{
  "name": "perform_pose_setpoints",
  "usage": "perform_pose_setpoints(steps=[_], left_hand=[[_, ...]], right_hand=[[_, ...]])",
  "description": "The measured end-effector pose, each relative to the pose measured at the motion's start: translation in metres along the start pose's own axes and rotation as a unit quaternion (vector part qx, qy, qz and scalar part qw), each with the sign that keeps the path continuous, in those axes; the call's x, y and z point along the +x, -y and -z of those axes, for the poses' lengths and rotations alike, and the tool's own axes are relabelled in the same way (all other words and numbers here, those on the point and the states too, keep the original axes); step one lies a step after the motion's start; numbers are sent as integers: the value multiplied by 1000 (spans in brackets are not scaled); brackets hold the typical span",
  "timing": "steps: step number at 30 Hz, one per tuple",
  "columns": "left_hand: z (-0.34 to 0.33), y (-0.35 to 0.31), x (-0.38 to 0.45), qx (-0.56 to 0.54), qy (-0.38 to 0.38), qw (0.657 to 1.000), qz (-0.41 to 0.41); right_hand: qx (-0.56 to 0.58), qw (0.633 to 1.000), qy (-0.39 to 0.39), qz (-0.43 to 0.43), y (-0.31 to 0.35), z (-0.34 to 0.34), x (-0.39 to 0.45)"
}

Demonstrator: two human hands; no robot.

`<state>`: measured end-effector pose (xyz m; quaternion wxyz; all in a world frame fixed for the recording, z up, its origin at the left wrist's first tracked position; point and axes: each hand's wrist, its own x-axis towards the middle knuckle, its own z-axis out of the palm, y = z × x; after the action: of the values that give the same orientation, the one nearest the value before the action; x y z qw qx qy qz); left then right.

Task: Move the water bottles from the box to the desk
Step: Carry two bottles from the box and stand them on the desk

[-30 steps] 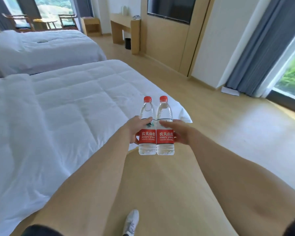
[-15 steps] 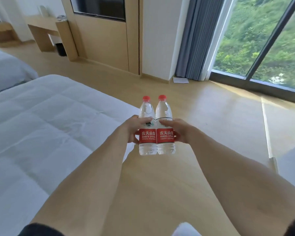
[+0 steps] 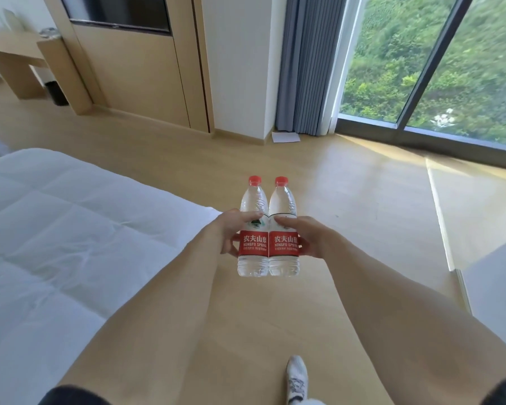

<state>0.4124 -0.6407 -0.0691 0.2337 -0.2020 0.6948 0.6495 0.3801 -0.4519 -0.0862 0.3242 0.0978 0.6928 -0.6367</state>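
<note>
Two water bottles (image 3: 268, 229) with red caps stand up straight, side by side and touching, held in the air over the wooden floor (image 3: 348, 200). The left hand (image 3: 234, 232) curls its fingers round the left bottle; the right hand (image 3: 307, 238) curls round the right one. A white bed (image 3: 56, 229) is on the left. Far off stand a wooden desk (image 3: 15, 54), a grey curtain (image 3: 307, 62) and a big window (image 3: 438, 59). A white shoe (image 3: 297, 378) shows below.

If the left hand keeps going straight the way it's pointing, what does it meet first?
The left hand already grips the left bottle and points ahead over bare wooden floor. Nothing stands in that line until the white wall and grey curtain, though depth is hard to judge.
</note>
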Motion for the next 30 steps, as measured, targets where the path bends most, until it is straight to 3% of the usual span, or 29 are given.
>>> perform_pose_setpoints(steps=[14, 22, 30], left_hand=[[-54, -137, 172, -18, -2, 1000, -14], [-25, -201, 262, -12, -14, 999, -28], [47, -286, 394, -53, -21, 998, -31]], right_hand=[[-21, 999, 27, -3, 120, 145, 149], [-35, 999, 37, 7, 189, 162, 247], [-70, 997, 33, 5, 296, 156, 390]])
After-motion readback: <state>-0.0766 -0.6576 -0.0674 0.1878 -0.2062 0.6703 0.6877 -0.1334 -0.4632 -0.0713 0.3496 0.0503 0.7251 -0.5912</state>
